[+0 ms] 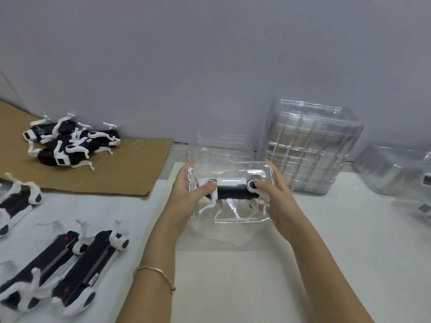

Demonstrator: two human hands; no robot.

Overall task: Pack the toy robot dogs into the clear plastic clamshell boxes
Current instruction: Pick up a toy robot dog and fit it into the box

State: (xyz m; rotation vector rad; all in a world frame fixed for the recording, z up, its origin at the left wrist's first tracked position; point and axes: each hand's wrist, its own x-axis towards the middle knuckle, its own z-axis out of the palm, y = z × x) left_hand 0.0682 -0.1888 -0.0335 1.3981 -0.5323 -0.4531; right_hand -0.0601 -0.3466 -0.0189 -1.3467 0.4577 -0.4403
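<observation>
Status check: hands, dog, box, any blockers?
Left hand and right hand grip clear plastic clamshell box by its ends, thumbs pressing black-and-white toy robot dog inside. Lid looks open behind. Stack of clear boxes stands right; no blocker seen.

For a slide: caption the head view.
Left hand and right hand hold a toy robot dog in a clamshell box.
</observation>
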